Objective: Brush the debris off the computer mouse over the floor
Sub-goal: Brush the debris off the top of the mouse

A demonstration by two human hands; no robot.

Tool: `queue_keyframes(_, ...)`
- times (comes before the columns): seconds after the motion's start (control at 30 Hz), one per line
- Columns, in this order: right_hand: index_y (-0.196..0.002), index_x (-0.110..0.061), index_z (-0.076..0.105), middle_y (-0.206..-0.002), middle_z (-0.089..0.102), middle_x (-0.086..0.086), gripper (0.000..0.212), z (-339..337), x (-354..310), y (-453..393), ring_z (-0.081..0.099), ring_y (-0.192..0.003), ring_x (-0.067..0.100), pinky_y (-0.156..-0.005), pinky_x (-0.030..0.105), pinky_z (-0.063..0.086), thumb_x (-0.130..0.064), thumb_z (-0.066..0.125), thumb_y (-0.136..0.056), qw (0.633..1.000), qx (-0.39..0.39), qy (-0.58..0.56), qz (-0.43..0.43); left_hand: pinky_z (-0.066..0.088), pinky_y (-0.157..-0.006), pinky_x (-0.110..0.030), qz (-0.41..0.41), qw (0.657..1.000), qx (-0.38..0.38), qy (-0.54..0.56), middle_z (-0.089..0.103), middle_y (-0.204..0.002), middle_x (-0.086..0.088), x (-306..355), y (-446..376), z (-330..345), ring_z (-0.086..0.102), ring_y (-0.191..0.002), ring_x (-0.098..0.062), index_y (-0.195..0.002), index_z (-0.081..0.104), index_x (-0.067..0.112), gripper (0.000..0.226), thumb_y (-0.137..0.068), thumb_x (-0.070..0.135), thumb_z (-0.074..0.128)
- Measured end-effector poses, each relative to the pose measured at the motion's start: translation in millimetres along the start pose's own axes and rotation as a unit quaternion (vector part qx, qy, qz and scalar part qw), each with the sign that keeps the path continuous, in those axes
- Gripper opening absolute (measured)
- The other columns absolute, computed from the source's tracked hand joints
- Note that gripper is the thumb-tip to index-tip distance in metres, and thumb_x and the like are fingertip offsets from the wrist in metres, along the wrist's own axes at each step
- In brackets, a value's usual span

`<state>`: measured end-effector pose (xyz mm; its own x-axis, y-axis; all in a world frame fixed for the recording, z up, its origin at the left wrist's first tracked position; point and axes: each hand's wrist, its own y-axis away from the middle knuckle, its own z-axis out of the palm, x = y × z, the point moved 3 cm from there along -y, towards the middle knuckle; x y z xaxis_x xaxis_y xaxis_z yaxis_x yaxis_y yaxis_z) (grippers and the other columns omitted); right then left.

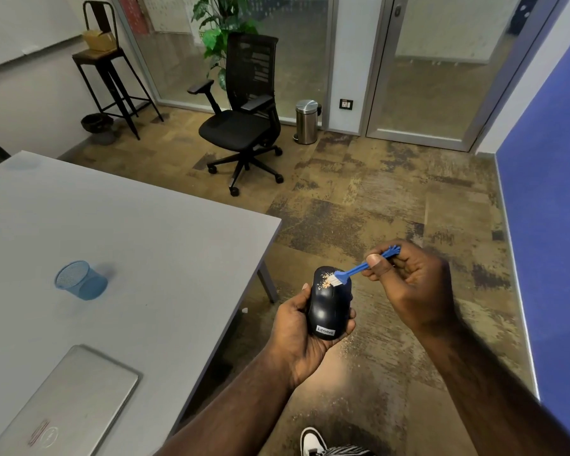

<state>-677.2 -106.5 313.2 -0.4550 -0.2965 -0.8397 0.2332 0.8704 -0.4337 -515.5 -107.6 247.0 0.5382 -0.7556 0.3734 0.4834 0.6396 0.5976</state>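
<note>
A black Lenovo mouse (329, 304) is cupped in the left hand (298, 334); a blue brush (359, 268), handle partly hidden, is pinched by the right hand (412, 287), bristles on pale debris (324, 282).

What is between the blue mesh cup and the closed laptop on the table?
Nothing: the head view shows only bare grey table between the mesh cup and the laptop.

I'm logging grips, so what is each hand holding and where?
Left hand cups the black computer mouse by its sides; right hand pinches the small blue plastic brush mid-handle.
</note>
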Motion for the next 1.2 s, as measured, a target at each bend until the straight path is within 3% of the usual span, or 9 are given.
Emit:
queue_keyframes(0.13,-0.090,-0.015,0.071,-0.072,0.071,-0.002,0.010,2.5,6.8,-6.1,0.071,-0.065,0.007,-0.058,0.040,0.059,-0.021,0.063,-0.089,0.998,0.008,0.061,-0.008,0.059,-0.062,-0.036,-0.001,1.000,-0.009,0.004,0.066,-0.101,-0.025,0.5,1.1,1.7,0.064,-0.076,-0.034,-0.118,0.060,-0.006,0.056,-0.101,0.040,0.032)
queue_keyframes(0.27,-0.094,-0.012,0.072,-0.075,0.073,0.003,0.007,5.3,16.3,-14.3,0.073,-0.069,0.014,-0.062,0.045,0.061,-0.011,0.065,-0.091,0.996,0.011,0.088,0.008,0.059,-0.062,-0.036,-0.009,1.000,-0.018,0.003,0.066,-0.100,-0.025,-0.2,1.6,3.5,0.064,-0.076,-0.034,-0.116,0.061,-0.007,0.057,-0.101,0.040,0.032)
queue_keyframes(0.47,-0.084,-0.031,0.067,-0.072,0.072,-0.004,0.009,-0.3,3.0,-12.9,0.072,-0.065,0.012,-0.062,0.042,0.061,-0.025,0.061,-0.088,1.000,0.012,0.005,0.020,0.059,-0.062,-0.036,-0.003,1.000,-0.012,0.001,0.065,-0.101,-0.025,1.0,1.2,2.0,0.064,-0.077,-0.034,-0.122,0.058,-0.007,0.058,-0.101,0.040,0.031)
queue_keyframes(0.7,-0.093,-0.015,0.071,-0.074,0.073,0.002,0.007,2.2,14.8,-15.7,0.073,-0.069,0.015,-0.062,0.047,0.061,-0.015,0.065,-0.092,0.997,0.013,0.074,0.018,0.059,-0.061,-0.037,-0.004,1.000,-0.007,0.002,0.065,-0.100,-0.026,0.2,-0.5,1.7,0.064,-0.076,-0.035,-0.124,0.057,-0.008,0.058,-0.101,0.040,0.033)
queue_keyframes(0.83,-0.090,-0.020,0.071,-0.075,0.073,-0.001,0.009,1.1,13.1,-13.5,0.073,-0.069,0.015,-0.063,0.049,0.061,-0.021,0.062,-0.088,0.999,-0.002,0.026,0.027,0.059,-0.061,-0.036,-0.001,1.000,-0.005,0.000,0.066,-0.101,-0.026,0.2,1.0,1.2,0.064,-0.075,-0.035,-0.120,0.059,-0.007,0.057,-0.101,0.039,0.032)
queue_keyframes(1.0,-0.093,-0.019,0.071,-0.077,0.072,0.001,0.010,2.5,15.3,-16.0,0.073,-0.070,0.015,-0.063,0.046,0.061,-0.011,0.065,-0.091,0.996,-0.012,0.090,0.009,0.059,-0.060,-0.036,-0.002,1.000,-0.006,0.000,0.066,-0.099,-0.025,1.2,0.8,0.1,0.064,-0.074,-0.035,-0.124,0.056,-0.009,0.058,-0.101,0.039,0.033)
queue_keyframes(1.13,-0.091,-0.026,0.070,-0.076,0.073,-0.002,0.010,3.3,10.8,-14.8,0.073,-0.070,0.013,-0.065,0.047,0.061,-0.019,0.063,-0.089,0.999,-0.022,0.030,0.015,0.059,-0.061,-0.035,0.001,1.000,-0.005,-0.002,0.065,-0.100,-0.025,1.4,1.3,0.9,0.064,-0.075,-0.034,-0.123,0.057,-0.008,0.057,-0.102,0.039,0.031)
queue_keyframes(1.2,-0.090,-0.023,0.071,-0.075,0.072,-0.003,0.009,4.8,9.6,-15.4,0.072,-0.068,0.013,-0.063,0.045,0.060,-0.018,0.064,-0.089,0.998,-0.042,0.052,-0.003,0.059,-0.061,-0.035,0.004,1.000,-0.004,-0.001,0.065,-0.100,-0.025,1.2,1.4,0.8,0.064,-0.075,-0.034,-0.121,0.058,-0.007,0.056,-0.102,0.038,0.031)
